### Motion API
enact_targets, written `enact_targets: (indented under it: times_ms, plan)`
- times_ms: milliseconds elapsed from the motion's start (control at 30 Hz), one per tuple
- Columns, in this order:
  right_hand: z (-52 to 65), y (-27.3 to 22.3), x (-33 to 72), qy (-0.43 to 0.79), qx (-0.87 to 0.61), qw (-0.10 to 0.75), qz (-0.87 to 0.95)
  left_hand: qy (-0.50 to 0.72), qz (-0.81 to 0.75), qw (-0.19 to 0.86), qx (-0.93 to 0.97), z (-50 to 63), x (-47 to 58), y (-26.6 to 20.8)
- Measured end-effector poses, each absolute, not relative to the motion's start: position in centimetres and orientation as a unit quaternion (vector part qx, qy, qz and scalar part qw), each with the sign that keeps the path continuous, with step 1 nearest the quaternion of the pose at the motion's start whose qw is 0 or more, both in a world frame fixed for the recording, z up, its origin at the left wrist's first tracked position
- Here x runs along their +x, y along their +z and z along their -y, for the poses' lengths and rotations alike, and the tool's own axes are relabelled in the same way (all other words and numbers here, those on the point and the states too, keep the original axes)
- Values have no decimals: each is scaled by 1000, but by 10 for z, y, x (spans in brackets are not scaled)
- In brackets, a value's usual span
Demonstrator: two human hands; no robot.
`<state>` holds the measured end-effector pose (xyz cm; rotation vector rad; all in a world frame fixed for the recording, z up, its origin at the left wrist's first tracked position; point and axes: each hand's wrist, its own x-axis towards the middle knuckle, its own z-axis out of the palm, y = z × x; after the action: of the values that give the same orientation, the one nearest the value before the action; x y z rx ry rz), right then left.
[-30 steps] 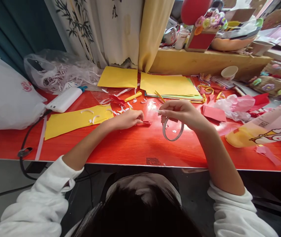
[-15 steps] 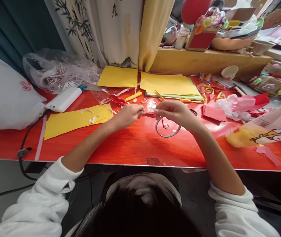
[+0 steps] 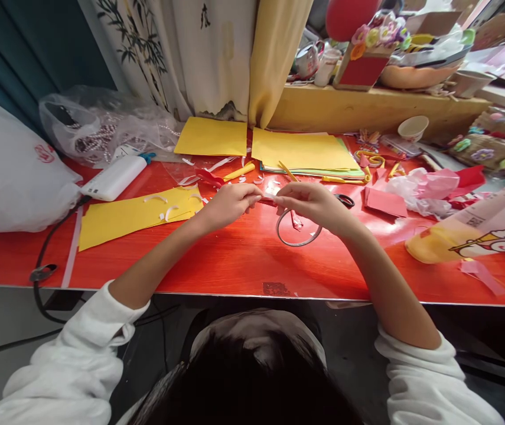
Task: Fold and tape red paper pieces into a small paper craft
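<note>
Over the red table, my left hand [image 3: 233, 205] is closed, its thumb and fingertips pinched together. What it holds, if anything, is too small to make out. My right hand [image 3: 308, 203] sits just to its right with fingers pinched. A thin grey ring that looks like a nearly used-up tape roll [image 3: 299, 245] hangs below those fingers. Between the two hands is a narrow gap, with a bit of red paper and a pale sliver near the fingertips. Behind my right hand, black scissor handles [image 3: 345, 201] show in part.
Yellow paper sheets [image 3: 303, 149] lie stacked at the back, with another yellow sheet [image 3: 123, 219] bearing white scraps at left. A white power bank [image 3: 114, 179] and a plastic bag [image 3: 8, 171] stand left. Red paper [image 3: 385, 202] and a drink cup [image 3: 438, 241] are right.
My left hand's fingertips have come slightly closer to my right hand's. My right hand and the ring have shifted a little left, uncovering more of the scissor handles.
</note>
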<state>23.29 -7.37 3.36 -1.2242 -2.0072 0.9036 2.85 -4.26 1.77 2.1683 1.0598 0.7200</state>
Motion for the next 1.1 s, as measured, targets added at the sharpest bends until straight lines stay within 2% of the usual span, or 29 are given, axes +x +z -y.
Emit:
enact_targets:
  times_ms: [133, 267, 400, 500, 600, 767, 1100]
  plan:
    - [69, 30, 238, 328, -478, 395, 713, 278, -424, 278, 816, 43, 28, 22]
    - [68, 28, 236, 335, -505, 379, 699, 292, -409, 247, 829, 46, 29, 25]
    - [72, 28, 228, 461, -444, 363, 678, 308, -390, 232, 837, 50, 31, 26]
    - [73, 26, 224, 500, -420, 368, 662, 345, -369, 278, 817, 52, 33, 24]
    - [72, 22, 222, 502, -401, 392, 659, 393, -350, 393, 754, 51, 35, 22]
    - [72, 18, 218, 489, -382, 432, 654, 388, -348, 514, 682, 50, 37, 23]
    - [79, 22, 210, 460, -445, 415, 647, 387, -370, 445, 718, 54, 36, 20]
